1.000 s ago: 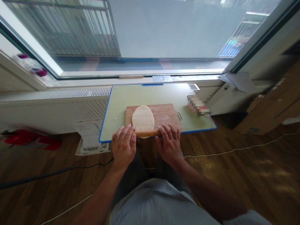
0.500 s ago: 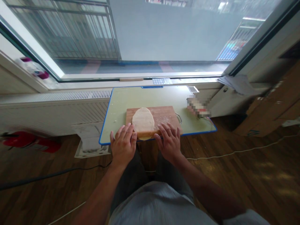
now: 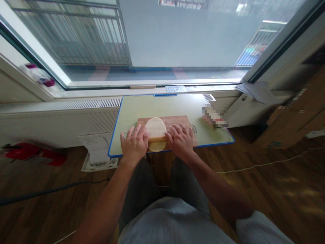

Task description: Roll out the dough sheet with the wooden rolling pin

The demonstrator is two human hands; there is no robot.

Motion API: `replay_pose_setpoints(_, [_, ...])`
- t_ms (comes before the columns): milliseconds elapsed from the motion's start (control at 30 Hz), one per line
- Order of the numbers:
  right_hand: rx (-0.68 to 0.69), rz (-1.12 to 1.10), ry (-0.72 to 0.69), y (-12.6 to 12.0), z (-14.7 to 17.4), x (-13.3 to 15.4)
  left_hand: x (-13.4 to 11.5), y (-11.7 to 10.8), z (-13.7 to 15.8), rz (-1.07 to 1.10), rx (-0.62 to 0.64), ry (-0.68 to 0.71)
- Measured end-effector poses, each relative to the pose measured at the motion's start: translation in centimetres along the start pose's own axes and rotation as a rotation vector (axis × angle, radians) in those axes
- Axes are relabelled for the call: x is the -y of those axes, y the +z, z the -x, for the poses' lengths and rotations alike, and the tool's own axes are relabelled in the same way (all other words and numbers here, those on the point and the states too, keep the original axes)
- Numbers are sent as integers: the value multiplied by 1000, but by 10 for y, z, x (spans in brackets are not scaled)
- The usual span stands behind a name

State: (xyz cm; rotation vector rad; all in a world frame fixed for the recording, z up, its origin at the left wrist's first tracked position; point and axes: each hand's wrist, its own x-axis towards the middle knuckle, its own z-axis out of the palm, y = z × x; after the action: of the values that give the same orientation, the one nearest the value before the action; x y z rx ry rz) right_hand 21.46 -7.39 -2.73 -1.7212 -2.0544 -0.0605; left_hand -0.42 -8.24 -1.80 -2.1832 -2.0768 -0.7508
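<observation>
A flat oval of pale dough [image 3: 155, 126] lies on a wooden cutting board [image 3: 179, 120] with a metal handle. Across the dough's near part runs a wooden rolling pin [image 3: 156, 139], its ends hidden under my hands. My left hand [image 3: 135, 142] presses on the pin's left end, fingers stretched forward over the board's left side. On the pin's right end lies my right hand [image 3: 180, 138], palm down, fingers spread out over the board. Neither hand's fingers wrap round the pin. A rounded edge of dough shows on the near side of the pin.
The board rests on a pale tabletop with a blue rim [image 3: 165, 105]. A blurred-out item [image 3: 215, 117] lies at its right. Behind are a radiator [image 3: 96, 103] and a window. A red fire extinguisher [image 3: 35, 154] lies at left; a cable [image 3: 241, 168] crosses the floor.
Both hands and the rolling pin have moved forward, away from my body. More dough shows on the near side of the pin, and less beyond it.
</observation>
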Motion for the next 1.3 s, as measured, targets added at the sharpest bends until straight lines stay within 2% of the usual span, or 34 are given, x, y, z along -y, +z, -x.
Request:
replay_pose_setpoints(100, [-7, -13, 27, 1, -12, 0, 0, 2, -9, -9, 0, -2])
replay_pose_setpoints(200, [-45, -25, 55, -2, -9, 5, 0, 4, -11, -9, -24, -10])
replay_pose_setpoints(267, [-82, -23, 38, -4, 4, 11, 0, 5, -8, -6, -35, -20])
replay_pose_setpoints(367, [-75, -41, -45, -5, 35, 17, 0, 6, 2, 7, -47, -16])
replay_pose_setpoints(467, [-68, -46, -60, -5, 62, 17, 0, 6, 14, 27, -77, -2])
replay_pose_setpoints(600, [-47, -32, -64, -5, 78, 14, 0, 6, 37, 76, -107, 35])
replay_pose_setpoints(733, [-39, -23, -66, -6, 77, 14, 4, 7, 60, 87, -122, 79])
replay_pose_setpoints(867, [-41, -25, -57, -3, 74, 14, 9, 11, 71, 45, -141, 103])
replay_pose_setpoints(1300, [-43, -21, -61, 2, 54, 13, 6, 3, 44, -26, -17, 47])
